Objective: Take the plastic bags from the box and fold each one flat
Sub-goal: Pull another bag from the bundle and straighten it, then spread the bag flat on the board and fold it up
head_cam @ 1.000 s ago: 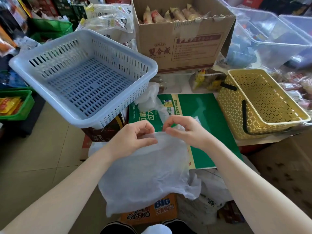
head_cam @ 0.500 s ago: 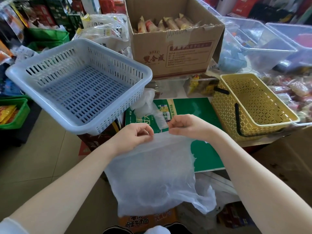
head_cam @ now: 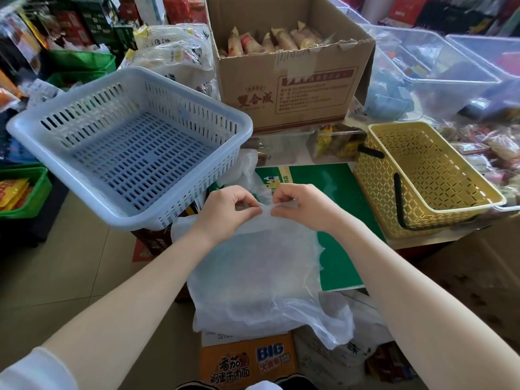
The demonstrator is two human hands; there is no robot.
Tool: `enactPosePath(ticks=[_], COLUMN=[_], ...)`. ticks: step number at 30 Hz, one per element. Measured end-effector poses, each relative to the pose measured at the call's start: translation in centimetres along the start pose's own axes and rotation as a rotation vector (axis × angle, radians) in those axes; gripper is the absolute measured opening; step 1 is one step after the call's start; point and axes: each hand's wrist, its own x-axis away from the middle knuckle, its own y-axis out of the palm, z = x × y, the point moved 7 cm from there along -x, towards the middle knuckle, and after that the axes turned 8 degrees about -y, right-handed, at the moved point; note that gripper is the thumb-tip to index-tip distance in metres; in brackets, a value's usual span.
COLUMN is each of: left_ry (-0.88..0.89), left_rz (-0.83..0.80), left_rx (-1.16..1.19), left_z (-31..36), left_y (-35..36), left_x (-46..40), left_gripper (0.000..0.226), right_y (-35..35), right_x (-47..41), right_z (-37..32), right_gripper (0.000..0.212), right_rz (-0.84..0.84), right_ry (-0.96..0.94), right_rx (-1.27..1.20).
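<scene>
A thin translucent white plastic bag (head_cam: pixel 261 280) hangs in front of me from its top edge. My left hand (head_cam: pixel 225 211) and my right hand (head_cam: pixel 305 206) each pinch that top edge, close together, fingertips almost touching. The bag droops down over a green flat box (head_cam: pixel 332 192) and the orange carton (head_cam: pixel 247 361) below. Another crumpled clear bag (head_cam: pixel 247 171) lies just beyond my hands, at the edge of the green box. A cardboard box (head_cam: pixel 287 88) with wrapped snacks stands at the back.
A pale blue slotted basket (head_cam: pixel 129 147) sits at the left, tilted over the floor. A yellow basket (head_cam: pixel 422 178) with black handles stands at the right. Clear plastic bins (head_cam: pixel 439 77) line the back right. Green crates (head_cam: pixel 25 190) with packets are at the far left.
My hands have drawn closer together along the bag's top edge. The bag hangs lower and longer, with its bottom corner trailing to the right.
</scene>
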Motion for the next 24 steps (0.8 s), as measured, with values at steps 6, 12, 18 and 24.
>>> enactPosePath(ticks=[6,12,18,24], left_ry=[-0.098,-0.022,0.004,0.097], left_rz=[-0.083,0.08,0.191,0.14], left_rx=[-0.216,-0.389,-0.677,-0.482], left_z=[-2.5,-1.9,-3.4,-5.7], left_y=[0.7,1.4,6.0,10.3], left_x=[-1.2,-5.8,-10.0,-2.4], left_gripper=[0.012,0.012,0.038,0.034], right_y=[-1.3,-3.4,1.5,7.0], right_x=[-0.1,-0.1,4.0,10.3], right_z=[3.0,6.5,6.0,10.9], right_gripper=[0.009,0.053,0.038,0.069], right_rz=[0.005,0.087,-0.07,-0.33], right_ry=[0.154,0.257,-0.047,-0.01], right_rx=[0.15,0.508,0.299,0.474])
